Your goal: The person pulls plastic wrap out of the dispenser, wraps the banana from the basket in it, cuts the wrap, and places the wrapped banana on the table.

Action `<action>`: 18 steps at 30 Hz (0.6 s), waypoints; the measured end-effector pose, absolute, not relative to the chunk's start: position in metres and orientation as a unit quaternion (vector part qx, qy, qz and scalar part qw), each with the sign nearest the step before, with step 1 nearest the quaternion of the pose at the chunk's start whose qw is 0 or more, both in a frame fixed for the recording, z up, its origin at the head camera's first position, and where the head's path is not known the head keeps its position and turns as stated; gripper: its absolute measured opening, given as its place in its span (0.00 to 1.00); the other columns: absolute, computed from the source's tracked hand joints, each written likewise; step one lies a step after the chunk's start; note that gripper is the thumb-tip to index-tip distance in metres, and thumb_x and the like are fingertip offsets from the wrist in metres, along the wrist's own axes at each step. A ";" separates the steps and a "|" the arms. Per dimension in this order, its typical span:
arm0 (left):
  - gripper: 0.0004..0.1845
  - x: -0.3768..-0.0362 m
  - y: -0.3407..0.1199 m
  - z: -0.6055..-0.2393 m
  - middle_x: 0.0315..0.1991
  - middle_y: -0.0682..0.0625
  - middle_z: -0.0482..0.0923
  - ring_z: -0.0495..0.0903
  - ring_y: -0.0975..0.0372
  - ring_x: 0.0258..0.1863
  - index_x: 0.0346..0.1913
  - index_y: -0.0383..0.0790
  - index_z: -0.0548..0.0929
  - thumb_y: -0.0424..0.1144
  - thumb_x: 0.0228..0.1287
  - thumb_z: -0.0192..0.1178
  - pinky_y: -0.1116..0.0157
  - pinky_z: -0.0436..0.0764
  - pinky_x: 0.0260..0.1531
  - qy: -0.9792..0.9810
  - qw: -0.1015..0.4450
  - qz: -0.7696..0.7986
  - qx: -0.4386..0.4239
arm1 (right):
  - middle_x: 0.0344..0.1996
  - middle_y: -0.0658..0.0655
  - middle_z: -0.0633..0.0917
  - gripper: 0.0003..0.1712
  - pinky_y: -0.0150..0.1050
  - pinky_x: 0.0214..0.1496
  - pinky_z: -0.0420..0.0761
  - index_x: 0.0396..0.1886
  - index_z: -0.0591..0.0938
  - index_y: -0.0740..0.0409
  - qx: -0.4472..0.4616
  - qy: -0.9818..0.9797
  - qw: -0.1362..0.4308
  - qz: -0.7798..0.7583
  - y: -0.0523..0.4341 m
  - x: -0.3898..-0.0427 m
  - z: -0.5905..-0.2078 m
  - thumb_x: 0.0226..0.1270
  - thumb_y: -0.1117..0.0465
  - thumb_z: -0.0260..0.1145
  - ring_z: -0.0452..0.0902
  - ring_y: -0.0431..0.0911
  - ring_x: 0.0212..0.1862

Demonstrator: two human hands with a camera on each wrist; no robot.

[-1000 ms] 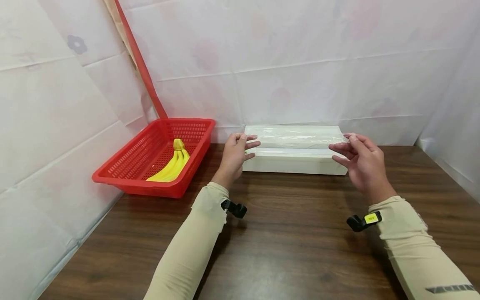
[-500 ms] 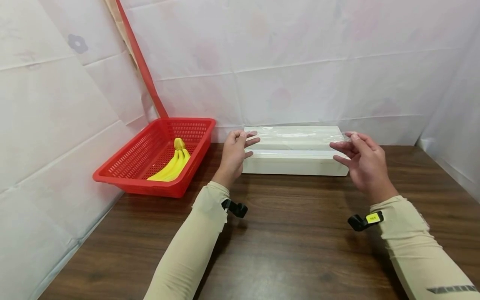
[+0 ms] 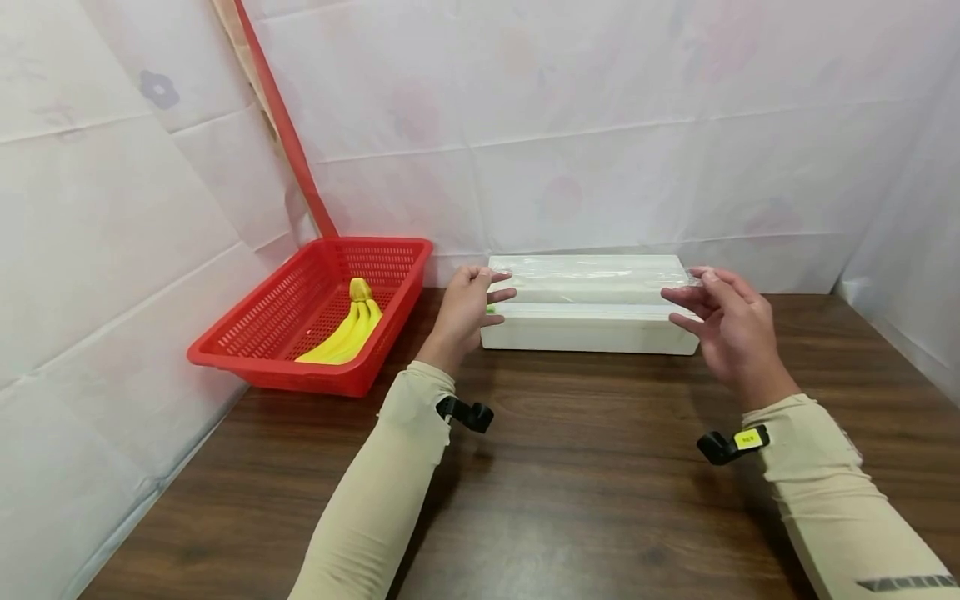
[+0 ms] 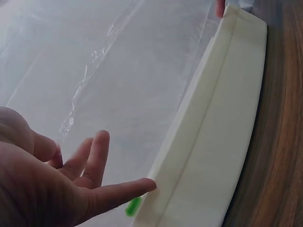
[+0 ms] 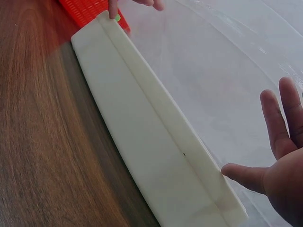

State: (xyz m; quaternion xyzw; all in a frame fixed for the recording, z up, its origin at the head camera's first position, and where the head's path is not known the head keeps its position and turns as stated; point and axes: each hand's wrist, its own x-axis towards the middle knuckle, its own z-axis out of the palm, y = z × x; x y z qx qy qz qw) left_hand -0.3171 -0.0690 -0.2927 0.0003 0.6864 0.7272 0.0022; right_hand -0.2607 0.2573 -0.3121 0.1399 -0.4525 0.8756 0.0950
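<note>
A long white cling film dispenser (image 3: 592, 332) lies at the back of the table. Clear cling film (image 3: 588, 273) stretches above it between the two hands. My left hand (image 3: 463, 312) pinches the film's left corner between thumb and forefinger, its other fingers spread. In the left wrist view its little finger (image 4: 135, 187) meets the dispenser's edge near a green part (image 4: 133, 206). My right hand (image 3: 733, 329) pinches the right corner, that pinch lying outside the right wrist view. There, one outstretched finger (image 5: 244, 176) touches the dispenser's edge.
At the left stands a red plastic basket (image 3: 300, 375) with yellow bananas (image 3: 348, 332) in it. A red strap (image 3: 288, 133) runs up from behind it. White patterned sheeting (image 3: 585, 142) hangs round the dark wooden table (image 3: 585, 483).
Both hands keep their pinch on the cling film. The left hand's fingers have dipped slightly, and the dispenser's left end sits a little further left and nearer.
</note>
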 end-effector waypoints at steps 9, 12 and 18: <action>0.09 -0.317 -0.065 -0.293 0.54 0.52 0.83 0.84 0.61 0.51 0.52 0.40 0.71 0.42 0.81 0.47 0.42 0.74 0.57 0.644 0.001 0.765 0.019 | 0.32 0.62 0.89 0.13 0.49 0.46 0.84 0.51 0.81 0.67 0.129 -0.446 0.111 0.879 0.258 -0.264 -0.313 0.73 0.62 0.64 0.86 0.54 0.48; 0.09 -0.316 -0.066 -0.294 0.54 0.53 0.83 0.83 0.60 0.52 0.52 0.41 0.71 0.43 0.80 0.48 0.41 0.74 0.57 0.636 0.004 0.771 0.022 | 0.32 0.62 0.89 0.14 0.49 0.46 0.84 0.51 0.81 0.68 0.127 -0.443 0.114 0.880 0.257 -0.264 -0.314 0.73 0.62 0.64 0.86 0.55 0.48; 0.08 -0.317 -0.064 -0.296 0.55 0.53 0.83 0.83 0.60 0.52 0.49 0.41 0.70 0.43 0.80 0.48 0.38 0.72 0.57 0.621 0.004 0.782 0.040 | 0.32 0.62 0.89 0.12 0.49 0.47 0.83 0.50 0.81 0.66 0.121 -0.437 0.121 0.883 0.258 -0.262 -0.313 0.73 0.62 0.65 0.86 0.55 0.48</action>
